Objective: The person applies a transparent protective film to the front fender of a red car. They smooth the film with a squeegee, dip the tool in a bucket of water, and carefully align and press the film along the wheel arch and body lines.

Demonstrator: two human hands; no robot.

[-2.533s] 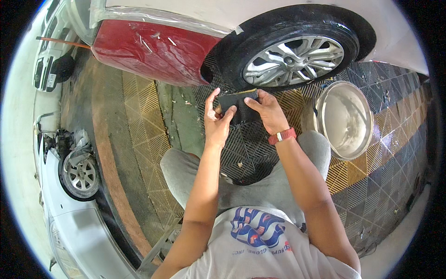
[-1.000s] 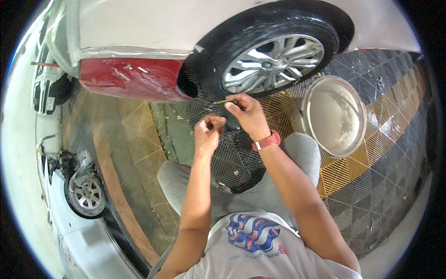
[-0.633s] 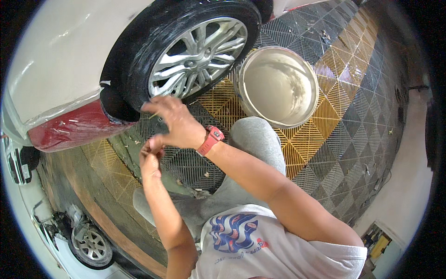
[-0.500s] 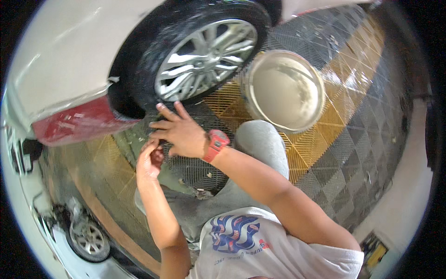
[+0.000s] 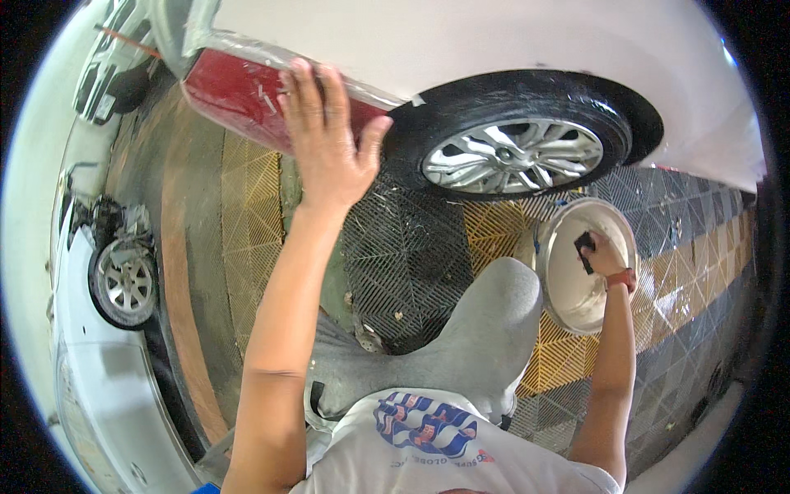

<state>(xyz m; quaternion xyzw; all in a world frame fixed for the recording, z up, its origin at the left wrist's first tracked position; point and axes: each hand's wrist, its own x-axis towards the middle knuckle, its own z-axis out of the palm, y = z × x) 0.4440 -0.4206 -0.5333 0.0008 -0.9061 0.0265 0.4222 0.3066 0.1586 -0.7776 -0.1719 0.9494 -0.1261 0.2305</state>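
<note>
My left hand (image 5: pixel 329 148), fingers stretched out with the thumb apart, is over the red lower panel (image 5: pixel 239 89) of the white car. Its fingertips lie at the panel's upper border, and no object shows in it. Off to the right, my right hand (image 5: pixel 607 257) reaches into a round whitish bucket (image 5: pixel 553 303). Between its fingers is a small black flat piece (image 5: pixel 584 252), like sandpaper or a thin pad; its exact kind is unclear. A red watch (image 5: pixel 622 281) is on that wrist.
The car's wheel (image 5: pixel 518 156) with silver spokes stands between the panel and the bucket. Beneath is a grate-like floor of black and yellow tiles (image 5: pixel 403 263). My bent grey-clad knee (image 5: pixel 510 288) is close to the bucket. Another light-coloured car (image 5: pixel 107 362) stands at the left.
My hands were close together below the wheel. The left has gone up to the red panel, the right over into the bucket, where the black piece now shows. The view has turned.
</note>
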